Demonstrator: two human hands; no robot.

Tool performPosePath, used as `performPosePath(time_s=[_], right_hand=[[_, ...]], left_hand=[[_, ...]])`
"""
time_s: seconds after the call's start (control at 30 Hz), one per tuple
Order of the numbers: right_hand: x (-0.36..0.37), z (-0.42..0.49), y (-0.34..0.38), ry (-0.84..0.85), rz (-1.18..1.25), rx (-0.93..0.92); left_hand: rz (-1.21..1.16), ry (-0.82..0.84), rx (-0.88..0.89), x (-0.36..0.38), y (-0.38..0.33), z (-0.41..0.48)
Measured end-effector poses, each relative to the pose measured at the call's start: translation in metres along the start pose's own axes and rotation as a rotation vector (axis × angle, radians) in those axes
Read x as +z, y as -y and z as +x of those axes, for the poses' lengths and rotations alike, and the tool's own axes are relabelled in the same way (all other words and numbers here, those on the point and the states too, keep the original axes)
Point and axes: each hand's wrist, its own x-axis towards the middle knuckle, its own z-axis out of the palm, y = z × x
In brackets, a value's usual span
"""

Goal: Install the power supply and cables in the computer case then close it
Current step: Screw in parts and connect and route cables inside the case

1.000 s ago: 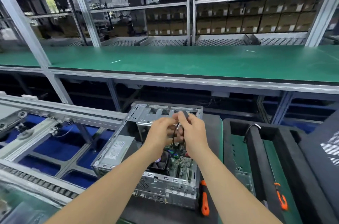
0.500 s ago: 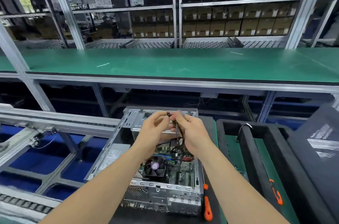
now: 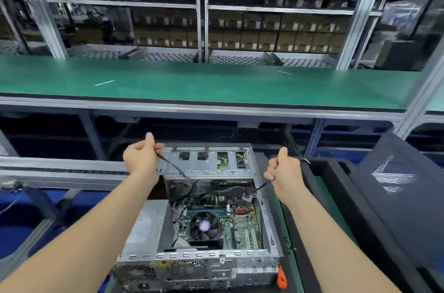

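An open metal computer case lies on its side in front of me, motherboard and CPU fan showing. The grey power supply sits in its left part. My left hand is raised over the case's far left corner and pinches a black cable that runs down into the case. My right hand is out past the case's right wall and grips another thin black cable that leads back inside.
A black case side panel leans at the right beside black foam trays. An orange-handled tool lies by the case's near right corner. A green shelf runs across above, a conveyor frame to the left.
My hands were together over the middle of the case; now they have pulled apart, left hand to the left and right hand to the right, each drawing a cable out taut.
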Motion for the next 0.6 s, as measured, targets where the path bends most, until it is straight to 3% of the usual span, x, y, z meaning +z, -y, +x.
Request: performPosePath(time_s=[0.1,0.2,0.27,0.37,0.6], right_hand=[[0.013,-0.007,-0.016,0.036,-0.183,0.010],[0.032,-0.019,-0.040,0.022,-0.273,0.085],[0.044,-0.026,-0.058,0.028,-0.239,0.170],[0.049,-0.032,-0.082,0.026,-0.148,0.288],[0.046,-0.019,-0.114,-0.069,-0.061,0.379]], left_hand=[[0.100,0.243,-0.020,0.009,0.012,-0.013],[0.360,0.476,-0.060,0.023,0.034,-0.035],[0.419,0.605,-0.219,0.031,0.051,-0.052],[0.420,0.654,-0.494,0.038,0.074,-0.076],[0.442,0.590,-0.633,0.047,0.119,-0.090]])
